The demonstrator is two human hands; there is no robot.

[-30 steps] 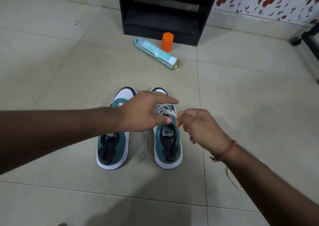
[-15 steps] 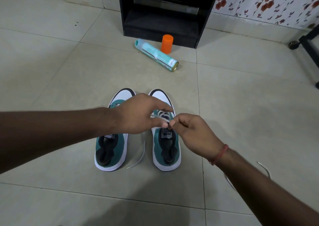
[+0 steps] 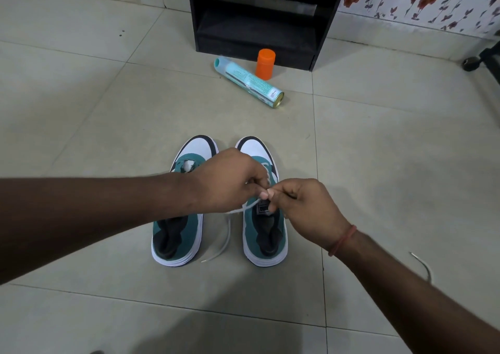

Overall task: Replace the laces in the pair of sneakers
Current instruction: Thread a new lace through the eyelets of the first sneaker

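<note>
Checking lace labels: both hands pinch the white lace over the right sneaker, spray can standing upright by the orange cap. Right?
Not quite. In the head view the spray can lies on its side. The rest holds: left hand and right hand pinch the white lace over the right sneaker, near the orange cap.

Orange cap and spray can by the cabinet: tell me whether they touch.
Apart. The head view shows a strip of floor tile between the upright orange cap and the spray can lying on its side.

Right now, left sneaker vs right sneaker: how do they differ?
The right sneaker has a white lace over its tongue, pinched by both the left hand and the right hand; the left sneaker shows no lace and neither hand grips it. The left sneaker is half hidden by the forearm. Both are teal with white toes and soles, upright, toes pointing away.
</note>
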